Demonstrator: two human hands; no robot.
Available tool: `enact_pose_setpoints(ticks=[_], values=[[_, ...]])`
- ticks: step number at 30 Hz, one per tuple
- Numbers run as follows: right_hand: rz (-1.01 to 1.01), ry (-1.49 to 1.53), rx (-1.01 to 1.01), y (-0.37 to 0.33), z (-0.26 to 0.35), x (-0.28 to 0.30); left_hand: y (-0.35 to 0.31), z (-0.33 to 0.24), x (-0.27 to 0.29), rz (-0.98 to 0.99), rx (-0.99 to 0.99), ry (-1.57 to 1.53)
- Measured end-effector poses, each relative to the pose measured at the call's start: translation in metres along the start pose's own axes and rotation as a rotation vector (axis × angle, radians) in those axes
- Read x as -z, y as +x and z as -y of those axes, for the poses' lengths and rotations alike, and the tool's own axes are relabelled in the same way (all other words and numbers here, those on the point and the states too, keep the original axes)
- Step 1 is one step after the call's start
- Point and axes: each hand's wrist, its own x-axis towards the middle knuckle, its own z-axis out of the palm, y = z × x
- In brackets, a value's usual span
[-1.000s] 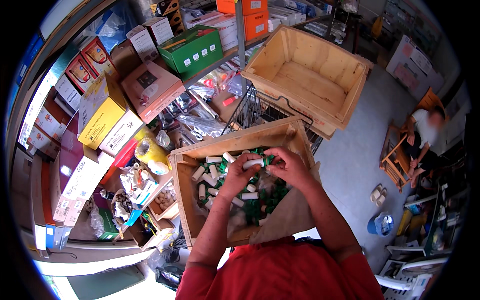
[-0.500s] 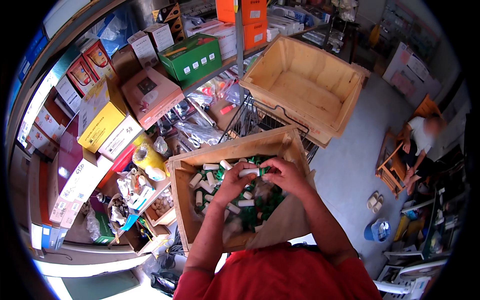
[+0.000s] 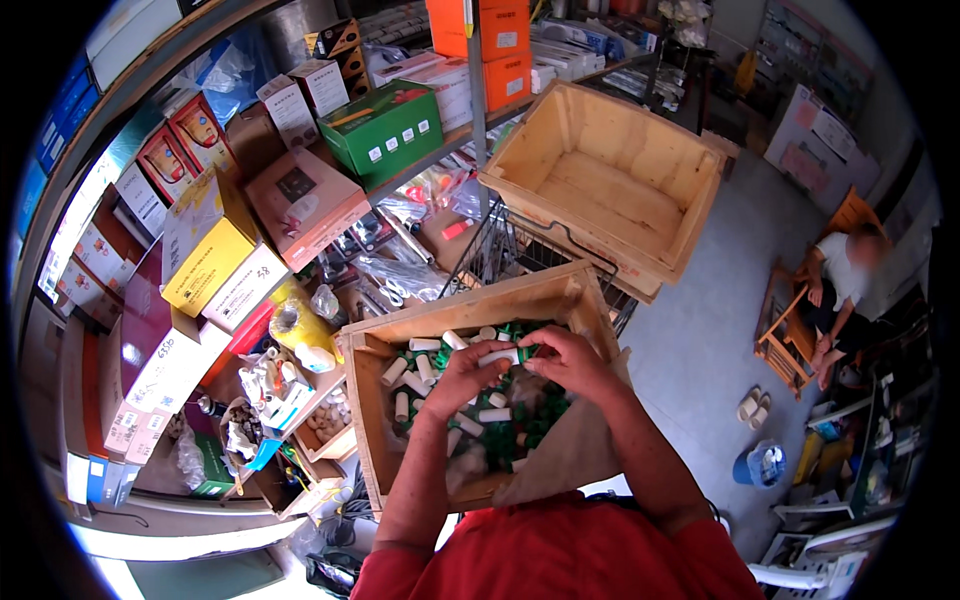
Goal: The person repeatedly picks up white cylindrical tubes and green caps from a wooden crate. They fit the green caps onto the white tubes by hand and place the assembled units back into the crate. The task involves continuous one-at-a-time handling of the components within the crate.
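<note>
A white cylinder (image 3: 500,357) with a green piece (image 3: 525,353) at its right end is held between my hands, above a wooden box (image 3: 462,302). My left hand (image 3: 462,378) is closed round the white part. At the green end, my right hand (image 3: 572,360) pinches with thumb and fingers. Under them the box holds many loose white cylinders (image 3: 492,415) and green plastic pieces (image 3: 545,412). Some of these have white and green joined. A sheet of brown material (image 3: 565,455) covers the box's near right corner.
Beyond the box a large yellowish tub (image 3: 600,215) rests over a black wire basket (image 3: 490,245). Shelves of cartons, among them a green box (image 3: 382,135), rise at the left. To the right, a person sits on a wooden chair (image 3: 785,350) near a blue bin (image 3: 758,463).
Both hands stay over the box with the same cylinder between them, their fingers shifted only slightly. The whole view has moved a little.
</note>
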Motion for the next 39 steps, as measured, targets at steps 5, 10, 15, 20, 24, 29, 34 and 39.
enact_pose_setpoints(ticks=[5,10,15,20,24,29,34,39], values=[[0.016,0.010,-0.005,-0.001,0.003,0.001,0.000,-0.003,-0.003,0.008,-0.009,0.015],[0.032,-0.013,-0.016,0.001,0.006,0.001,0.003,0.005,-0.007,-0.033,-0.150,0.077],[0.023,-0.012,-0.033,0.001,0.008,0.002,0.003,0.003,-0.012,-0.078,-0.143,0.131],[-0.021,-0.011,-0.024,0.002,0.008,0.001,0.002,-0.001,-0.013,-0.108,-0.129,0.153],[-0.045,0.004,-0.031,0.003,0.006,0.001,0.004,-0.002,-0.009,-0.048,-0.081,0.028],[-0.050,0.033,-0.006,0.002,0.005,0.000,0.002,0.004,-0.011,-0.060,-0.127,-0.030],[-0.041,-0.023,-0.005,0.003,0.005,0.001,0.004,0.003,-0.012,-0.106,-0.158,0.023],[-0.023,-0.026,-0.016,0.001,0.004,0.001,0.006,0.007,-0.012,-0.115,-0.138,0.027]])
